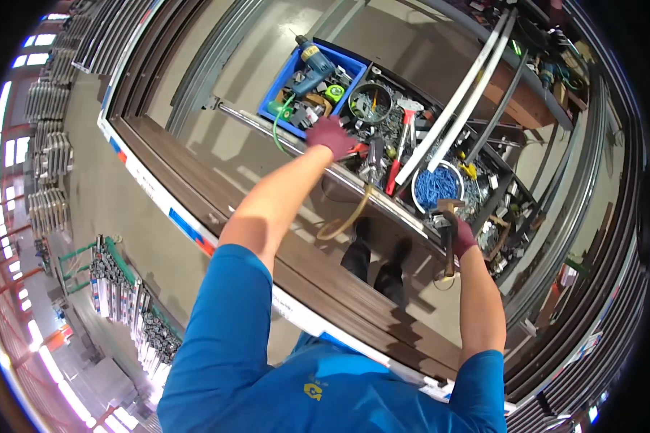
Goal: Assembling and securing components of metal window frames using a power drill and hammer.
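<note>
Right hand [465, 235] clenches hammer [450, 258] by handle, presumably leaving head free; left hand [330, 137] by blue bin [348, 65], grip unclear.

White bars [453, 97], one pair, lie slantwise across the tray. Left of the bars: a teal corded drill [316, 61]; a bright green tape measure [334, 92]; a round tin [351, 105] of small parts, nearer. Just right of the bars: a slim grey bar [497, 108]. Well left of the bars: a green rack [121, 264], its load apparently metal profiles, though rim distortion blurs them.
</note>
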`<state>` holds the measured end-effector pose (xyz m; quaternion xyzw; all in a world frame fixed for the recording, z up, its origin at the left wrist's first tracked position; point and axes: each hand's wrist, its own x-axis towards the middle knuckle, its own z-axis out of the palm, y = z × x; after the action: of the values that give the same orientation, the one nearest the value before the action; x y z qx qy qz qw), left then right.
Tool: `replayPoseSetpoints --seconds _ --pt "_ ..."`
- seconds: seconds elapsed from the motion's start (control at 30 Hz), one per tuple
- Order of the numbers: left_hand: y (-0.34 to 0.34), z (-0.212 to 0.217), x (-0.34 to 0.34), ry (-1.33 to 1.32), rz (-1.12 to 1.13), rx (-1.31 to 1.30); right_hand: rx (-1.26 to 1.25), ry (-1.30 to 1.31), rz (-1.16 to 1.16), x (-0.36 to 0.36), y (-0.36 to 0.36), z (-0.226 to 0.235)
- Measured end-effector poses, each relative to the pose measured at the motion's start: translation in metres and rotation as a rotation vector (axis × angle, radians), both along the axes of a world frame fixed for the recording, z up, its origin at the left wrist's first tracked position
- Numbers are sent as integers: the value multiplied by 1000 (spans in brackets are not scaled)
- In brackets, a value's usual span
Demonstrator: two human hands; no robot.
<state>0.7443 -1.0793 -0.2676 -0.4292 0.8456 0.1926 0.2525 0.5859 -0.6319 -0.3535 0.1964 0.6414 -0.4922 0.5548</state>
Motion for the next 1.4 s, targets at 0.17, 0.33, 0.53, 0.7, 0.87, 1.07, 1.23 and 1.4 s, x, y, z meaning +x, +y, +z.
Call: replayPoseSetpoints --seconds 0.17,0.33,0.53,0.7,0.87,1.07,1.23,1.4 --pt "-111 -41 12 -57 161 -239 155 147 12 13 -36 -12" --pt "-149 -109 -14 19 109 -310 375 822 524 13 27 -22" --pt "-195 -115 -41 -102 129 -221 497 1156 855 40 -26 117" --pt "-192 -31 -40 19 -11 -94 239 1138 984 79 -71 177" --pt "-129 52 23 617 267 331 -248 726 673 114 -136 203" --pt "72 220 73 556 27 520 -903 -65 -272 127 -208 210" --pt "164 264 109 652 -423 406 -948 -306 -596 137 -140 299" --pt "229 283 173 670 -46 91 -862 114 -333 70 27 338"
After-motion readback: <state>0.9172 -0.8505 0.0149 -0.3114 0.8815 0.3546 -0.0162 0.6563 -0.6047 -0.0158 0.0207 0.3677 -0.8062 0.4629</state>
